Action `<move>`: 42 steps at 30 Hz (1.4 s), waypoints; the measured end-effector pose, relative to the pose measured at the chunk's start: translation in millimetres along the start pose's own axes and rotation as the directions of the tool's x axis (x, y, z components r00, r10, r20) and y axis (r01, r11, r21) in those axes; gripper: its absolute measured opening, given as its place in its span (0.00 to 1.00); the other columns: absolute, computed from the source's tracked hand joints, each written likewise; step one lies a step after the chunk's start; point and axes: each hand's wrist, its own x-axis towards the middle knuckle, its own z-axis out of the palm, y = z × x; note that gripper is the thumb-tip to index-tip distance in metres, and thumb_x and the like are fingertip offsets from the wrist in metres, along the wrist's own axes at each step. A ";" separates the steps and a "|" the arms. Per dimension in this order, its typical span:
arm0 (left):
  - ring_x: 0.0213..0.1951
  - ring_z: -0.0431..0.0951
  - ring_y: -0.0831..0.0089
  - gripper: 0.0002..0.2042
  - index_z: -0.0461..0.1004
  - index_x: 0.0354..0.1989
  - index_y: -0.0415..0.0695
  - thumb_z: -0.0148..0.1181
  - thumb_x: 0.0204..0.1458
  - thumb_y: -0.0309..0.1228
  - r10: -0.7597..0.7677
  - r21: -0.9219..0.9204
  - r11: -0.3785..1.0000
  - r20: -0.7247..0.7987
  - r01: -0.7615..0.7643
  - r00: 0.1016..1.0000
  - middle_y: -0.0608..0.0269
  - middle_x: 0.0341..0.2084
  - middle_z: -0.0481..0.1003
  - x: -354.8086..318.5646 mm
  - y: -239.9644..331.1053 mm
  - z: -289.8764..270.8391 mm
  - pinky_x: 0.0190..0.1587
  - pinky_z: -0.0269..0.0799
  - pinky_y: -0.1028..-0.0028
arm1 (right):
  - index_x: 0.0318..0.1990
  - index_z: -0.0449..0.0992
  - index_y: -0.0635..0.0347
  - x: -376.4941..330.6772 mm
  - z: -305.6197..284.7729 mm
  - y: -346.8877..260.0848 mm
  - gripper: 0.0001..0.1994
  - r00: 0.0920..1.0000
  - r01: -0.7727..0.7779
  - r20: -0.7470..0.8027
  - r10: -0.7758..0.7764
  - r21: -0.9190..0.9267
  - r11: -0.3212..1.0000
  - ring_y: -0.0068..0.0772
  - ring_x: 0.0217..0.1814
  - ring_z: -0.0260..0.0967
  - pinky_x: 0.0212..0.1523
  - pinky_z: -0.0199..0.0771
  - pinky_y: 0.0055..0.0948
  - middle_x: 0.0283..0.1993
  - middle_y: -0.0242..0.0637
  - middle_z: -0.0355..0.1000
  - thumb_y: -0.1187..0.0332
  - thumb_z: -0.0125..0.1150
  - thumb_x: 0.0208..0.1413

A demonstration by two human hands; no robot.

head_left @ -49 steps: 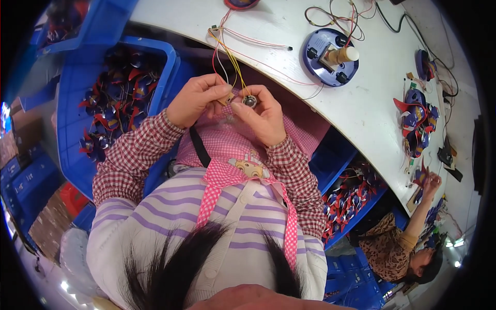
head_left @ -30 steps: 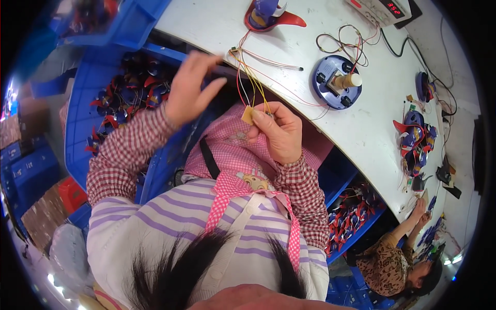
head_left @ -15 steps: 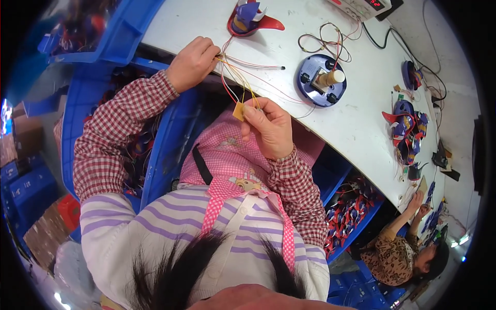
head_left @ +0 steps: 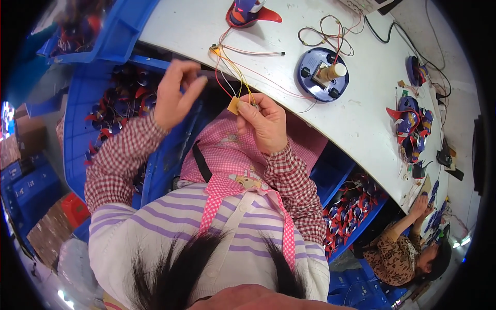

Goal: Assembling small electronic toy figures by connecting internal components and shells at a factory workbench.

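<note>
Many parts (head_left: 124, 103) in bin (head_left: 77, 98) (board (head_left: 233, 106) held)

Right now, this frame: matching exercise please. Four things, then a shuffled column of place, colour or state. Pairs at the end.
Column 1
1. left hand
2. right hand
3. round blue base
4. co-worker's top

Column 2
A. on the white table, with a tan post on it
B. brown with dark spots
C. no visible object held, thumb apart from the fingers
D. pinching a small tan board

Pairs: 1-C, 2-D, 3-A, 4-B
</note>
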 end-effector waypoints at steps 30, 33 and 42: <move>0.15 0.62 0.87 0.04 0.68 0.31 0.42 0.52 0.55 0.28 -0.316 -0.497 0.655 0.503 0.569 0.804 0.71 0.16 0.67 -28.2 21.3 20.4 0.17 0.55 0.90 | 0.50 0.67 0.69 -4.5 -18.0 14.4 0.14 0.999 -0.019 0.022 0.023 -0.168 0.986 0.23 0.29 0.68 0.29 0.71 0.16 0.36 0.40 0.70 0.76 0.53 0.56; 0.16 0.62 0.87 0.04 0.68 0.30 0.42 0.53 0.55 0.29 -0.336 -0.489 0.647 0.506 0.584 0.795 0.70 0.17 0.67 -28.8 19.2 21.3 0.17 0.55 0.90 | 0.48 0.68 0.68 -2.7 -16.7 16.6 0.13 0.999 -0.040 -0.014 0.038 -0.175 0.984 0.21 0.27 0.66 0.28 0.69 0.15 0.33 0.38 0.70 0.77 0.54 0.55; 0.16 0.63 0.86 0.05 0.69 0.29 0.42 0.53 0.54 0.29 -0.365 -0.461 0.652 0.504 0.601 0.783 0.69 0.18 0.68 -28.2 17.2 25.0 0.17 0.56 0.89 | 0.47 0.69 0.67 5.7 -24.5 35.4 0.12 0.999 0.031 -0.009 -0.034 -0.242 0.970 0.20 0.26 0.65 0.28 0.67 0.14 0.31 0.36 0.70 0.76 0.54 0.54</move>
